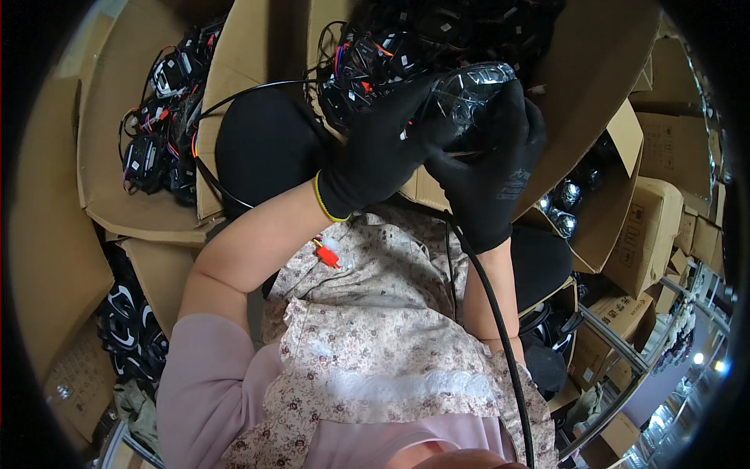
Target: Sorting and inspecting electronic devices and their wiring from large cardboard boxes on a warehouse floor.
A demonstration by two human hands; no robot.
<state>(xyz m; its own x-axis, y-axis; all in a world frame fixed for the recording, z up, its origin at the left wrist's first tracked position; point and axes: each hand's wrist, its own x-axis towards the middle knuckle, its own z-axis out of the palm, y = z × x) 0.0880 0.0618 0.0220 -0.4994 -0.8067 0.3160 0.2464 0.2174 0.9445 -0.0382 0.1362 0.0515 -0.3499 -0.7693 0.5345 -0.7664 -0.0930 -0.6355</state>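
Observation:
My left hand (383, 148), in a black glove with a yellow cuff edge, and my black-gloved right hand (494, 168) come together over a large cardboard box. Between them they grip a dark, rounded part in shiny clear plastic wrap (473, 90); its exact kind cannot be made out. Fingers and thumbs curl around its left, lower and right sides. A red connector (326, 256) with short coloured wires hangs over my floral apron (391, 336). One black cable (500, 320) runs down past my right wrist and over the forearm.
The box in front (601, 70) holds a heap of black parts with coloured wires (375, 66). Another open box (101, 172) at left holds similar wired parts (148, 156). Shiny wrapped pieces (566, 207) lie in a box at right, beside stacked cartons (644, 234) and a metal rack (625, 344).

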